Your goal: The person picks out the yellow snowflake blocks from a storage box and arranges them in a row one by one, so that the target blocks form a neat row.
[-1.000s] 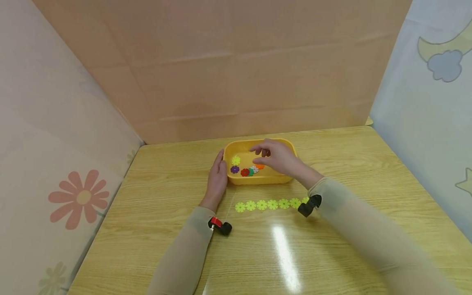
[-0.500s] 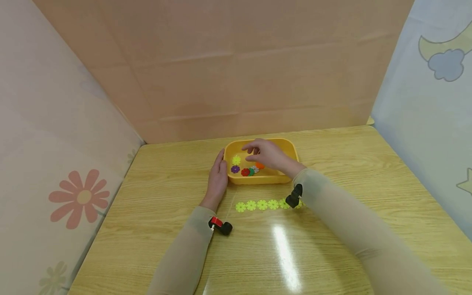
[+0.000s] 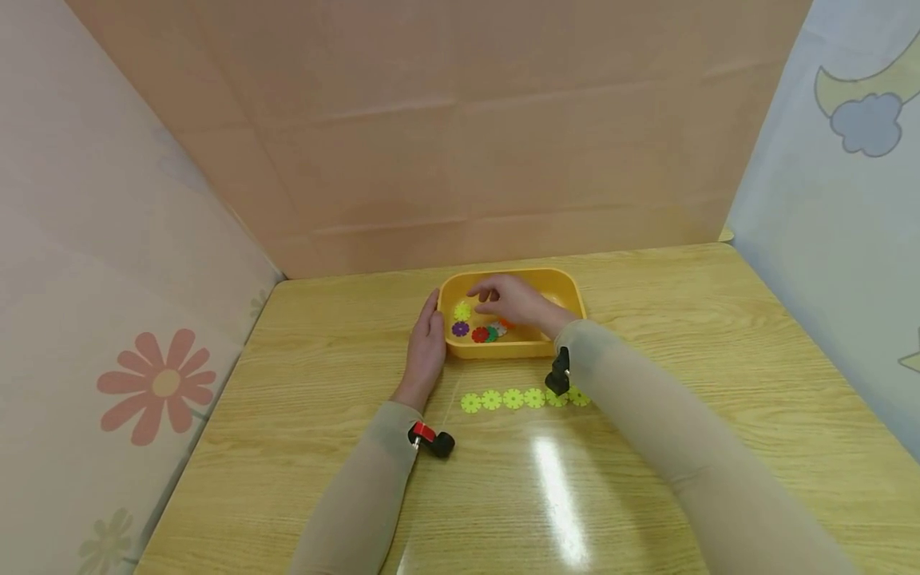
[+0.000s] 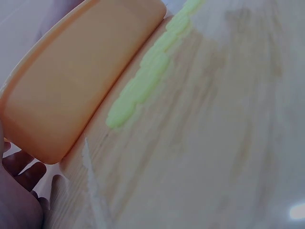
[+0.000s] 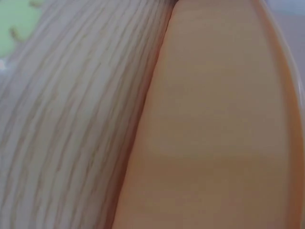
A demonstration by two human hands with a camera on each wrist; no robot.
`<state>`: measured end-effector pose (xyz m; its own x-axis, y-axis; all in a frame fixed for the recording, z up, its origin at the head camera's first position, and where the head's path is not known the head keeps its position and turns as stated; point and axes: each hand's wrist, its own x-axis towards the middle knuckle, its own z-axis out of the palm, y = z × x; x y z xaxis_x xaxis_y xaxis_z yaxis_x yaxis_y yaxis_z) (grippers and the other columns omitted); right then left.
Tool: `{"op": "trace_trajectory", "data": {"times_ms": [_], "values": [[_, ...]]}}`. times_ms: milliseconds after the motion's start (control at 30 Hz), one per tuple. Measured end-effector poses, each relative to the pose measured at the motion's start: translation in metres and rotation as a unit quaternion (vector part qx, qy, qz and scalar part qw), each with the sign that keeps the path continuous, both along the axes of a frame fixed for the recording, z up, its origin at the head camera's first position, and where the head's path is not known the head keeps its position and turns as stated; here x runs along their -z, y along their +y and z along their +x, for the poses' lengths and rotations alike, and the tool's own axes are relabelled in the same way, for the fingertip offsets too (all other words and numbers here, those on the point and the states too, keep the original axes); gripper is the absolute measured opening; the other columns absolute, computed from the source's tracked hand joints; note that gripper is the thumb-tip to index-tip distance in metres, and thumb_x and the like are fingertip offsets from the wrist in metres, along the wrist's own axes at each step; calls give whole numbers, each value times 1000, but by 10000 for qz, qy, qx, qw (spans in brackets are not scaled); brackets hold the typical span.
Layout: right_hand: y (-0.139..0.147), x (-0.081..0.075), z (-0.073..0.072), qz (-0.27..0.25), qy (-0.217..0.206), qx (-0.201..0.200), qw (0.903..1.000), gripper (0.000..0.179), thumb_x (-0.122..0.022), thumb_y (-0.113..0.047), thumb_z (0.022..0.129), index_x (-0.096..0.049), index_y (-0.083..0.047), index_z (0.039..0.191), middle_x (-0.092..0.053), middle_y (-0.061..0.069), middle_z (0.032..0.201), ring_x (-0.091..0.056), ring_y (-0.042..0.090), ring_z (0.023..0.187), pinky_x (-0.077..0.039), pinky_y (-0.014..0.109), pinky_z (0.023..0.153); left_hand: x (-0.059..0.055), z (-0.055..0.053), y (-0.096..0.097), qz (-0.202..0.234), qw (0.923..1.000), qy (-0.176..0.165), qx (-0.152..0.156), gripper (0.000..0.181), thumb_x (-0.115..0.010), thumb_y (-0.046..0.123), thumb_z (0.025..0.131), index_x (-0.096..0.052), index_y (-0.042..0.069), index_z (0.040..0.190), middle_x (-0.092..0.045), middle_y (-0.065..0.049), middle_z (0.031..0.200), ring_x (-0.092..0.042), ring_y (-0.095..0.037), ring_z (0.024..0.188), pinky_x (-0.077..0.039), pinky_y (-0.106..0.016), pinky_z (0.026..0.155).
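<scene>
A yellow plastic tray (image 3: 496,350) stands on the table, holding several notched, flower-shaped plastic discs. Inside lie a yellow-green disc (image 3: 462,311), a purple disc (image 3: 460,329), a red disc (image 3: 480,335) and a green disc (image 3: 492,334), with white and orange ones partly behind my right hand. My left hand (image 3: 426,350) rests along the tray's left end, fingers extended; in the left wrist view its fingertips (image 4: 32,175) are by the tray corner. Over the tray's middle hovers my right hand (image 3: 513,300), fingers bent and thumb apart from them, nothing visible between. The right wrist view shows only the tray wall (image 5: 214,119) and table.
In front of the tray, a straight row of yellow-green discs (image 3: 513,398) lies on the wooden table (image 3: 323,359), its right end partly covered by the right wrist camera (image 3: 557,375). A tan cloth panel (image 3: 460,160) rises behind the table, with patterned panels at both sides.
My right hand has shifted left across the tray, toward the yellow-green disc, and its forearm has swung left too. The left hand keeps its place at the tray's end.
</scene>
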<state>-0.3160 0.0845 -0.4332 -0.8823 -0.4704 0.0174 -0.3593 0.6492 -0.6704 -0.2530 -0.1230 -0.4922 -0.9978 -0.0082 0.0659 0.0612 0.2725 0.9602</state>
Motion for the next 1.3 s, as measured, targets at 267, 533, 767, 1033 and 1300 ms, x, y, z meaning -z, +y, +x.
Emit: {"op": "trace_trajectory", "data": {"times_ms": [267,533,767,1033,1300], "values": [[-6,6,-6,22,-92,-139,9999,35,-72,-12,109,-74,-7,143,-73,11,117,-62,26,100,-55,42,95,-1,0,0,-34,10000,48,12,60,-30,42,119,-30,25,177,-34,3,179,-29,-22,165,-26,-46,134],[-10,14,-10,19,-295,-291,9991,37,-69,-10,110,-71,-6,147,-72,12,115,-62,24,90,-57,38,85,-3,1,-1,-73,10000,11,-5,60,-30,42,119,-30,26,177,-33,3,179,-30,-22,164,-27,-46,134],[-14,19,-13,250,-131,-347,9990,40,-72,-13,108,-71,-7,148,-74,9,111,-64,21,92,-57,36,88,-3,2,-1,-132,9999,19,-1,60,-29,40,120,-28,23,177,-31,2,180,-28,-23,165,-26,-48,134],[-18,23,-15,453,-16,-420,9981,40,-75,-14,107,-72,-8,146,-78,9,112,-70,22,93,-60,39,92,0,-2,-3,-167,9998,-27,-68,62,-30,43,119,-29,23,177,-33,3,179,-28,-24,165,-26,-48,134],[-20,21,-10,565,97,-357,9977,33,-76,-16,106,-77,-7,137,-77,10,113,-69,24,98,-59,42,98,-1,0,-3,-130,9999,-27,-104,61,-30,42,119,-30,23,177,-34,2,179,-28,-24,165,-26,-48,134]]}}
